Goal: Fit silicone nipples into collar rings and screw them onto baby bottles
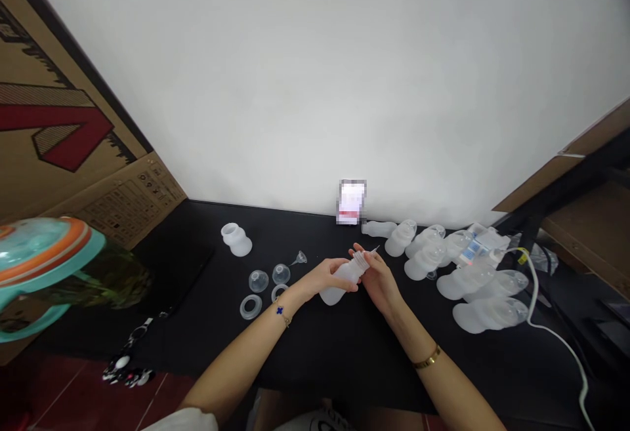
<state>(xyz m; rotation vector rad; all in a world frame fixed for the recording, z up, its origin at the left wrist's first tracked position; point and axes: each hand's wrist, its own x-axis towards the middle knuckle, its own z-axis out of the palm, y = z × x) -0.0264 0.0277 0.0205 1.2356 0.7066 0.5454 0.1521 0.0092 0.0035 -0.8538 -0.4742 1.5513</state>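
Two clear domes [258, 280] and flat translucent rings [251, 307] lie left. Right of them, the left hand [327, 276] grips a frosted, rounded bottle [333, 295], tilted, ribbed neck raised; the right hand [380, 281] curls at that neck, though whether it grips anything I cannot tell. The step looks like neck work, calling next for a steady, light hold. Farther right: smooth, dome-topped bottles [473, 314].

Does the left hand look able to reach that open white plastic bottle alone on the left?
Probably, once freed: the left hand grips a frosted white bottle, but only small clear plastic pieces lie toward the lone bottle.
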